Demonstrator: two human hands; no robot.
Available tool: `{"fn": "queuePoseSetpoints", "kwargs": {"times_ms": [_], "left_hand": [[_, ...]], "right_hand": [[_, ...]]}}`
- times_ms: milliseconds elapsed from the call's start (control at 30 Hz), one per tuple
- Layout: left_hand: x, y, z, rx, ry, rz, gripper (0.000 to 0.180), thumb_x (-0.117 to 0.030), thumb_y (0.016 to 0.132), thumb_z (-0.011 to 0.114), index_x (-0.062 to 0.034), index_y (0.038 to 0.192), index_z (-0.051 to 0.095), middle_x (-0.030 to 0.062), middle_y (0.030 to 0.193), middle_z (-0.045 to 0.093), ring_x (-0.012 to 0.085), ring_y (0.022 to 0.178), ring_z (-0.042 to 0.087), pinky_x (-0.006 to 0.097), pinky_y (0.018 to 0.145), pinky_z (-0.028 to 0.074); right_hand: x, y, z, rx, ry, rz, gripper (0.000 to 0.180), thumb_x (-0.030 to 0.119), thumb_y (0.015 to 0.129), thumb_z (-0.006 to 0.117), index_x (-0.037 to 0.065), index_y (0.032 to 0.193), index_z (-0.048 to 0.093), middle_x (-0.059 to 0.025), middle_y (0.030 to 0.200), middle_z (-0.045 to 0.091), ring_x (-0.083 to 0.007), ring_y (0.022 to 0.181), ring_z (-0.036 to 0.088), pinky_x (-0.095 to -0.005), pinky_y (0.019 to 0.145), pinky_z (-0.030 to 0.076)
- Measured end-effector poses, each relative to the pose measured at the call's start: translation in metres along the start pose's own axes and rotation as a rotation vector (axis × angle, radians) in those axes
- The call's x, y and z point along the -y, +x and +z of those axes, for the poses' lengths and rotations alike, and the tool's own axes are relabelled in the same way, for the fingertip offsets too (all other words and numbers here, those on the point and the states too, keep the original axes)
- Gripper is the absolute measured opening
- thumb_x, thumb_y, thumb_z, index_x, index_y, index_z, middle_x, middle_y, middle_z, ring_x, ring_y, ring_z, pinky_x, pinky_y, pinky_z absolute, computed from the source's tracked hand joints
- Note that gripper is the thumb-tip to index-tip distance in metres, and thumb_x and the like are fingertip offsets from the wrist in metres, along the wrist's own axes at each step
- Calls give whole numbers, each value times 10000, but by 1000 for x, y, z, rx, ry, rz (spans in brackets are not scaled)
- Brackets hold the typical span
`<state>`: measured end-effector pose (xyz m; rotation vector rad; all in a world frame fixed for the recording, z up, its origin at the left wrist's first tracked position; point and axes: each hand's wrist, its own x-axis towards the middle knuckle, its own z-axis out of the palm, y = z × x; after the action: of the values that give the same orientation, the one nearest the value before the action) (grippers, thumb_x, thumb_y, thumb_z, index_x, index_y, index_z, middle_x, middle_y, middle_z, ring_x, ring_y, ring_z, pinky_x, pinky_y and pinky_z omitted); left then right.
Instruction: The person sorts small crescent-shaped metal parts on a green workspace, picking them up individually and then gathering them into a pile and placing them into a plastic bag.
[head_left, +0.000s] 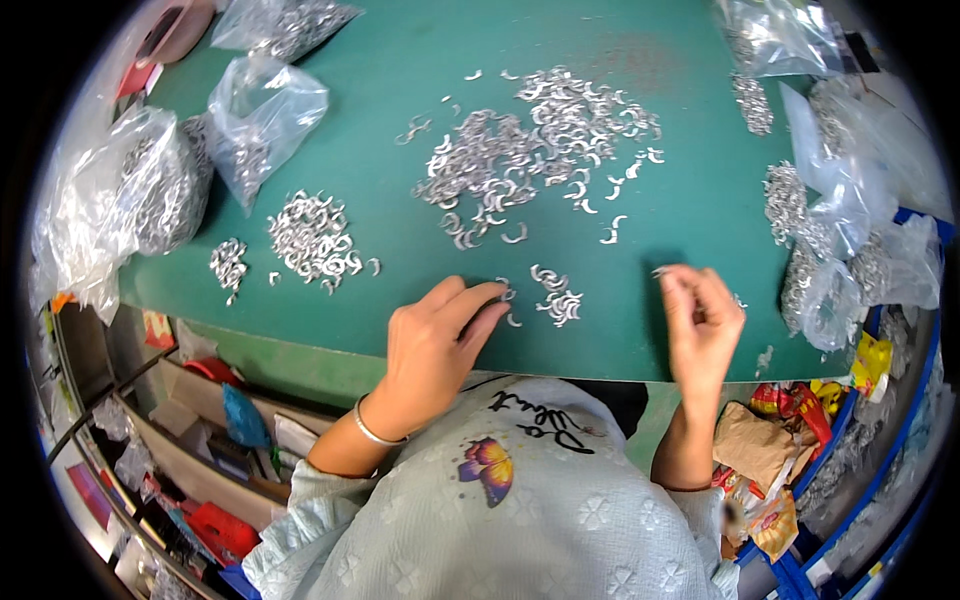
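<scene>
Small silvery crescent-shaped metal pieces lie in piles on a green table. My left hand (432, 338) is at the table's near edge, its thumb and forefinger closing on a crescent piece (508, 294); the fingertips partly cover it. Just right of it sits a small cluster of crescents (559, 298). Farther right, my right hand (704, 318) is raised in a pinch, with a tiny silvery piece (660, 272) showing at the fingertips. Beyond both hands spreads the large loose pile (490, 160). A medium pile (308, 236) and a smaller one (228, 264) are to the left.
Clear plastic bags of metal pieces (160, 185) crowd the table's left side, with another bag (262, 120) beside them. More filled bags (830, 230) line the right edge. Below are a shelf with boxes (225, 410) at left and a blue rack (850, 450) at right.
</scene>
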<state>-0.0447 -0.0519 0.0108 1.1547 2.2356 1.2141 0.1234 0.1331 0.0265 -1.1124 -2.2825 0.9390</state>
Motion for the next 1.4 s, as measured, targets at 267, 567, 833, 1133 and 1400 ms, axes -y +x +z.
{"fn": "queuePoseSetpoints", "kwargs": {"times_ms": [267,567,833,1133,1400], "left_hand": [[-2,1,1,27,53,2,215,4,746,767,-25,950,707,54,615,417,140,502,383,291,469,317],[-5,2,-2,75,85,-26,180,-73,779,755,-36,939,681,97,694,538,267,497,496,357,474,399],[1,-1,1,64,47,-12,195,-50,776,744,-48,959,675,79,691,534,240,518,495,344,478,400],[-1,-2,7,15,168,80,182,-48,774,745,-46,945,681,73,675,516,232,506,511,349,471,407],[-2,2,7,11,207,126,145,-66,775,749,-51,898,673,81,687,529,271,512,522,362,467,406]], "right_hand": [[-67,43,-58,-334,-191,60,73,76,859,705,5,874,704,48,601,352,-54,564,298,-252,492,244],[-67,43,-48,-208,-367,11,93,63,800,733,28,883,708,-44,609,402,-119,525,338,-295,492,300],[3,2,-19,74,-37,-54,132,-2,782,733,14,911,707,19,607,365,-66,539,325,-247,482,255],[38,-9,26,315,19,-259,146,18,756,751,31,890,693,-77,641,506,-173,453,445,-317,443,348],[33,-16,19,295,24,-190,133,47,766,752,47,887,697,-77,668,558,-209,476,503,-323,466,404]]}}
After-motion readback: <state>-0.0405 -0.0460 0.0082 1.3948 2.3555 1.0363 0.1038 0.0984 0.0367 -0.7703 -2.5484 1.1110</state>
